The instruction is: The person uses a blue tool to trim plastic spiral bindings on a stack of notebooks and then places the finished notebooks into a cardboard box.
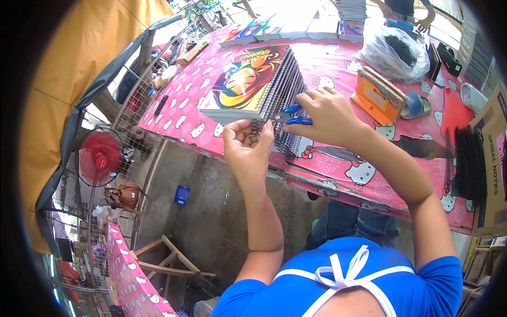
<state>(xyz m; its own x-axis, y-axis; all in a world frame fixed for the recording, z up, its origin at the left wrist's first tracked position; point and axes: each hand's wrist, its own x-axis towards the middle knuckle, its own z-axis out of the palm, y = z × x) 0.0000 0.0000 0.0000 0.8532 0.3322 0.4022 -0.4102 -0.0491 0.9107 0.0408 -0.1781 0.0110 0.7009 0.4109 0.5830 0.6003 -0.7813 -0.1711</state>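
A stack of spiral notebooks (245, 79) with a bright orange and yellow cover on top lies on the pink table, its dark coil bindings facing right. My right hand (330, 116) grips a pair of pliers (296, 114) by its blue handles. The metal jaws meet the near corner of the stack, beside my left thumb. At that corner my left hand (247, 145) is closed, fingers curled around a dark coil end (257, 128); how much of it is held is partly hidden by the fingers.
An orange holder (377, 98), a tape roll (416, 105) and a clear plastic bag (393, 53) of black coils stand right. More black coils (467, 164) lie beside a cardboard box (491, 158). Books (311, 26) line the far edge, where another person's hand (424, 24) shows. A red fan (100, 157) is left.
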